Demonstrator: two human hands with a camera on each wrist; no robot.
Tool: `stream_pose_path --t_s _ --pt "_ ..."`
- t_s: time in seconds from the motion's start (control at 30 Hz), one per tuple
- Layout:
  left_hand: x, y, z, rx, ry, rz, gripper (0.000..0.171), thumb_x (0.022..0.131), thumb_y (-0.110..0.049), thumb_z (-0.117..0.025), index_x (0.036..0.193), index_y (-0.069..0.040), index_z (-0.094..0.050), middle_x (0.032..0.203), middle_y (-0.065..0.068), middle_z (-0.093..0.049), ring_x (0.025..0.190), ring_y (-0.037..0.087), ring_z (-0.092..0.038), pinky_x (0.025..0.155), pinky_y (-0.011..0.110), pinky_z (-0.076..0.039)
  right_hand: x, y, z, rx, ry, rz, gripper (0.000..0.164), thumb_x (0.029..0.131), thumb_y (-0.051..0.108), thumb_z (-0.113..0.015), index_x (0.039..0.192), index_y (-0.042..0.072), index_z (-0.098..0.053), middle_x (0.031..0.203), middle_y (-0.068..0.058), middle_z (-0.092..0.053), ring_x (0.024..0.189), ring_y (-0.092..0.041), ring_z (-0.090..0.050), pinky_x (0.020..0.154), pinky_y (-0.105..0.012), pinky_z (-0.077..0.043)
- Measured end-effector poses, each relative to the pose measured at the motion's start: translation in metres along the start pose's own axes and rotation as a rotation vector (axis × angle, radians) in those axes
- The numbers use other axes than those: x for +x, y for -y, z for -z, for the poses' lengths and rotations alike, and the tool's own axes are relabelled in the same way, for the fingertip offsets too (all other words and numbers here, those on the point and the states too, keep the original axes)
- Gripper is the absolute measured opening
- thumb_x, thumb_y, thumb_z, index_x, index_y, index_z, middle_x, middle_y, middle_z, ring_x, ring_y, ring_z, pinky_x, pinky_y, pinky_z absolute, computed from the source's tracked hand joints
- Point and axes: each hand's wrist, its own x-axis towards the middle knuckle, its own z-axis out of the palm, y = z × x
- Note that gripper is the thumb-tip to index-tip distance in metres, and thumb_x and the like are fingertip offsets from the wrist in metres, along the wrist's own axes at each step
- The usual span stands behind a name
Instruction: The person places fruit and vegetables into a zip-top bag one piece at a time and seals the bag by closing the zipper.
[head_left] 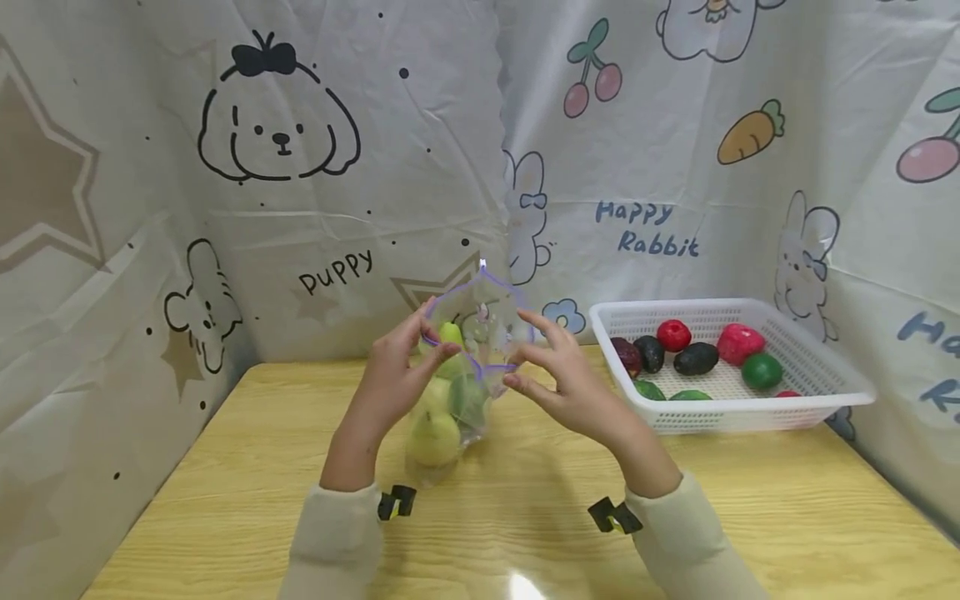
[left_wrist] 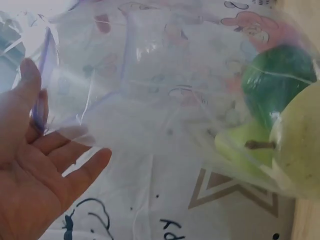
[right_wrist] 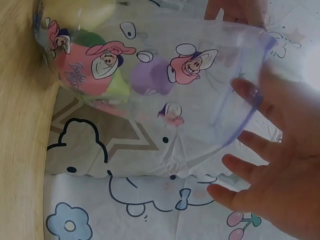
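A clear zip bag [head_left: 486,329] with a purple-edged mouth and cartoon prints stands upright on the table, its mouth spread wide. Inside, low down, are yellow-green pears [head_left: 433,433] and a rounded green fruit [left_wrist: 280,82]. My left hand [head_left: 401,358] pinches the bag's left rim between thumb and index finger, the other fingers stretched out in the left wrist view. At the opposite rim is my right hand [head_left: 558,371], its fingers spread and fairly straight. In the right wrist view its thumb [right_wrist: 245,91] overlaps the purple edge.
To the right on the wooden table [head_left: 525,508] stands a white plastic basket [head_left: 750,408] with several red, green and dark fruits or vegetables. A printed cloth [head_left: 420,167] hangs behind the table and along its sides.
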Motion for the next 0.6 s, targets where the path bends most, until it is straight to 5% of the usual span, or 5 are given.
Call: stream_pose_path --t_s 0.17,0.33,0.47,0.6 --pt "-0.002 0.001 0.008 0.01 -0.062 0.044 0.025 0.097 -0.025 -0.066 0.09 -0.004 -0.054 0.151 0.02 -0.048 0.138 0.037 -0.049 0.105 0.055 -0.048 0.0 -0.004 0.0 -0.052 -0.028 0.036 0.011 0.098 0.017 -0.068 0.088 0.013 -0.068 0.158 -0.016 -0.04 0.142 -0.047 -0.034 0.115 -0.069 -0.022" --pt "-0.002 0.002 0.008 0.014 -0.052 0.05 0.026 0.098 -0.026 -0.066 0.092 -0.004 -0.054 0.152 0.018 -0.047 0.136 0.039 -0.05 0.105 0.055 -0.047 0.0 -0.005 0.0 -0.035 -0.025 0.016 0.01 0.1 0.018 -0.066 0.091 0.012 -0.067 0.157 -0.019 -0.04 0.142 -0.047 -0.035 0.112 -0.069 -0.029" --pt "-0.003 0.002 0.01 0.044 -0.024 0.041 0.026 0.095 -0.026 -0.071 0.093 -0.006 -0.054 0.156 0.016 -0.044 0.133 0.04 -0.053 0.103 0.055 -0.048 -0.001 -0.006 0.002 -0.002 -0.017 0.001 0.007 0.101 0.018 -0.064 0.1 0.012 -0.068 0.157 -0.018 -0.039 0.144 -0.044 -0.034 0.114 -0.065 -0.03" --pt "-0.002 0.001 0.011 0.053 -0.011 0.031 0.028 0.093 -0.025 -0.074 0.094 -0.006 -0.055 0.157 0.014 -0.043 0.124 0.038 -0.058 0.096 0.053 -0.048 -0.001 -0.008 0.012 0.018 -0.039 -0.006 0.021 0.102 0.019 -0.062 0.119 0.008 -0.066 0.157 -0.018 -0.039 0.145 -0.04 -0.036 0.114 -0.063 -0.033"
